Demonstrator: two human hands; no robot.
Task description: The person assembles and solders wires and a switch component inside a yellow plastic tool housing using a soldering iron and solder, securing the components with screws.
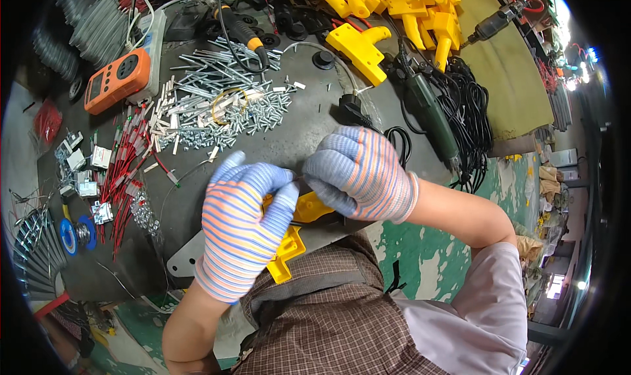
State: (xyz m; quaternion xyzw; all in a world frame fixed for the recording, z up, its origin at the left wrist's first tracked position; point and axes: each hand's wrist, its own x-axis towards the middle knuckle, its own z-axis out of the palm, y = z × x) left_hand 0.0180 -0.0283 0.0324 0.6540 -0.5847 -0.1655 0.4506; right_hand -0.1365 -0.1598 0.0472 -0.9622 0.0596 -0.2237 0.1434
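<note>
Both of my hands wear striped knit gloves and meet over the near edge of the bench. My left hand (243, 220) has its index finger and thumb drawn toward the right hand, fingertips pinched on something too small to make out. My right hand (361, 174) is closed, its fingertips almost touching the left ones; what it grips is hidden. Below them lies an open yellow plastic tool housing (287, 255), partly covered by the left hand and close against my checked apron (328, 309). Its other yellow part (312, 208) shows under the right hand.
Beyond my hands lies a pile of screws and metal rods (223, 105). Red wires (128, 171), white switches (87, 186) and a solder spool (77, 235) sit left. An orange meter (118, 82), yellow housings (358, 49), a green power tool (430, 118) and black cables (470, 118) lie farther off.
</note>
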